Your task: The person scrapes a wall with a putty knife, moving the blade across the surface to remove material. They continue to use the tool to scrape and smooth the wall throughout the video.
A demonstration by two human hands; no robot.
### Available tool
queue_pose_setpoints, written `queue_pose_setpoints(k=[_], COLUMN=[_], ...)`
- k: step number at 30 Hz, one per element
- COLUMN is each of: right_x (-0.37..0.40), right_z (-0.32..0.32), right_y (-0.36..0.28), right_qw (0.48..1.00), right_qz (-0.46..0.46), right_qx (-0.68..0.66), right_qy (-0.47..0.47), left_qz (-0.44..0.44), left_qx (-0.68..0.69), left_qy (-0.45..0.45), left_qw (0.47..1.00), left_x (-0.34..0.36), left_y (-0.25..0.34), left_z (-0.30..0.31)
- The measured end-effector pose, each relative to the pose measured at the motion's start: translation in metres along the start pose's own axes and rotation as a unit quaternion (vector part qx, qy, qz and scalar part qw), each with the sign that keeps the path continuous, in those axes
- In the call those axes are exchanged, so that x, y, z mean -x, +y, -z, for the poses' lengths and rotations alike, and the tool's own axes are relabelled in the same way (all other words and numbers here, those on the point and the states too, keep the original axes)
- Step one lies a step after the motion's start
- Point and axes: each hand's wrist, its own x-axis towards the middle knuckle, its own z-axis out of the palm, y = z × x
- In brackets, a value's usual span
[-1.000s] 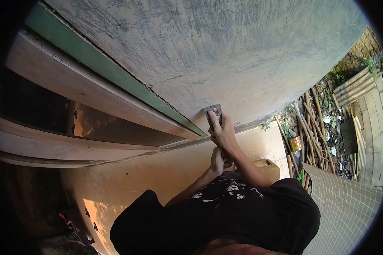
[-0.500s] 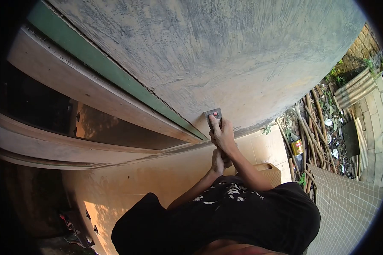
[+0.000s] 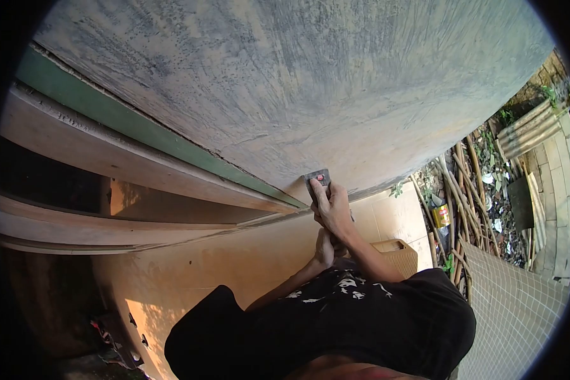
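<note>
My right hand [image 3: 331, 208] is wrapped round a flat, dark scraper [image 3: 318, 177] with a small red mark on its face. The thumb lies along the tool, whose blade end is against the lower part of the grey, streaky plastered wall [image 3: 335, 107], close to the corner of the door frame. Just below, my left hand [image 3: 325, 248] is closed near my right wrist. Whatever its fingers hold is hidden.
A green-edged door frame [image 3: 133, 126] runs along the left. Beneath me are floor tiles [image 3: 234, 266] and a tan plastic basket [image 3: 396, 253]. To the right are wooden sticks [image 3: 465, 190], a yellow can [image 3: 441, 216], litter and a checked sheet [image 3: 513, 291].
My hands and the scraper have shifted slightly down in the view, staying at the wall's lower part. The view has tilted a little, showing more of the wall.
</note>
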Motion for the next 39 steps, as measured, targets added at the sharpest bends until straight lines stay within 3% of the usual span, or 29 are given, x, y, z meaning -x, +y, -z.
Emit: queue_pose_setpoints(k=[2,4,5,6,7,8,11,12,13,15,16,17,18,19,20,21,27,31,32,34,36,39], right_x=[-0.001,-0.003,-0.006,-0.008,-0.012,-0.015,-0.012,-0.012,-0.01,-0.008,-0.006,-0.003,-0.002,-0.002,-0.002,-0.002,0.0,-0.004,-0.003,-0.005,-0.005,0.0], right_z=[0.0,0.003,0.006,0.008,0.011,0.015,0.014,0.012,0.01,0.003,-0.003,-0.01,-0.015,-0.02,-0.024,-0.027,-0.023,-0.011,-0.008,-0.006,-0.009,-0.015], right_y=[0.001,0.003,0.004,0.006,0.007,0.009,0.006,0.005,0.003,-0.006,-0.011,-0.013,-0.012,-0.011,-0.011,-0.011,-0.004,0.022,0.024,0.034,0.035,0.033], right_qw=[1.0,1.0,0.996,0.99,0.99,0.978,0.96,0.959,0.958,0.948,0.947,0.946,0.947,0.937,0.926,0.926,0.95,0.984,0.994,0.997,0.999,0.998], right_qz=[0.008,0.012,0.036,0.06,0.057,0.085,0.127,0.144,0.16,0.172,0.187,0.201,0.201,0.206,0.212,0.216,0.214,0.098,0.044,0.034,0.023,-0.008], right_qx=[0.012,0.026,0.078,0.129,0.13,0.189,0.249,0.244,0.238,0.265,0.259,0.254,0.251,0.281,0.311,0.308,0.227,0.145,0.094,0.064,0.029,-0.067], right_qy=[0.005,0.008,0.008,0.007,0.004,0.007,0.025,0.025,0.024,0.028,0.025,0.02,0.018,0.014,0.011,0.009,0.01,0.019,0.017,0.018,0.014,-0.013], left_qz=[-0.02,-0.047,-0.047,-0.169,-0.286,-0.094,-0.14,-0.168,-0.168,-0.166,-0.167,-0.263,-0.343,-0.345,-0.261,-0.164,-0.115,-0.112,-0.072,-0.033,-0.051,-0.036], left_qx=[-0.006,0.013,0.016,-0.104,-0.22,0.069,0.086,-0.071,-0.072,0.142,0.141,-0.08,-0.297,-0.299,-0.093,0.118,0.142,0.054,0.063,0.073,0.024,-0.001], left_qy=[-0.003,-0.113,-0.11,-0.043,0.024,0.002,-0.01,-0.051,-0.053,0.044,0.045,0.056,0.063,0.065,0.062,0.053,0.018,0.007,-0.028,-0.062,0.059,0.057], left_qw=[1.0,0.992,0.993,0.979,0.932,0.993,0.986,0.982,0.982,0.975,0.975,0.96,0.889,0.887,0.959,0.978,0.983,0.992,0.995,0.995,0.997,0.998], left_x=[-0.006,-0.022,-0.041,-0.066,-0.079,-0.032,-0.02,-0.019,-0.018,-0.011,-0.018,-0.028,-0.033,-0.022,-0.011,-0.004,-0.007,-0.009,-0.011,-0.004,0.004,0.009], left_y=[-0.005,-0.019,-0.04,-0.07,-0.086,-0.039,-0.033,-0.024,-0.024,-0.02,-0.028,-0.038,-0.043,-0.03,-0.016,-0.003,0.003,-0.002,-0.005,0.002,0.007,0.015], left_z=[0.007,0.029,0.037,0.042,0.042,-0.012,-0.027,-0.022,-0.027,-0.04,-0.025,-0.001,0.015,0.005,-0.008,-0.017,-0.002,0.004,0.017,0.011,0.001,0.012])
